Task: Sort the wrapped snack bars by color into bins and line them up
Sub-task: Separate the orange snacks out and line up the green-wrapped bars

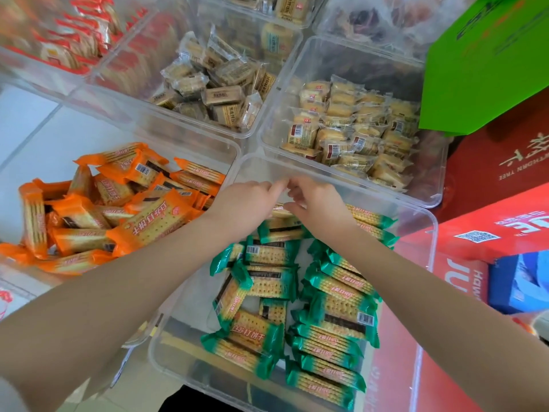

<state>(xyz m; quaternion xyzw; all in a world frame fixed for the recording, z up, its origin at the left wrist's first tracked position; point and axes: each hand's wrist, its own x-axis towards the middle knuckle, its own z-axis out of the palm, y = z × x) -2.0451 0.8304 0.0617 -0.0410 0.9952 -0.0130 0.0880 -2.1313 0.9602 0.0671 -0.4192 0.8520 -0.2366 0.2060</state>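
A clear bin [427, 221] in front of me holds several green-wrapped snack bars [335, 295], some lined up on edge along its right side and others lying loose in the middle. Both hands reach into its far end. My left hand [243, 200] and my right hand [315, 200] have curled fingers that meet near the far wall. They hold a green bar [279, 214] that is mostly hidden beneath them. A second clear bin [190, 135] on the left holds a loose heap of orange-wrapped bars [142, 215].
Behind are more clear bins: beige packs [219, 84], pale yellow cakes [353, 129], red packs [77, 34] at far left. A green box [487, 63] and red cartons [505, 221] crowd the right side. A blue box [523, 281] lies beside them.
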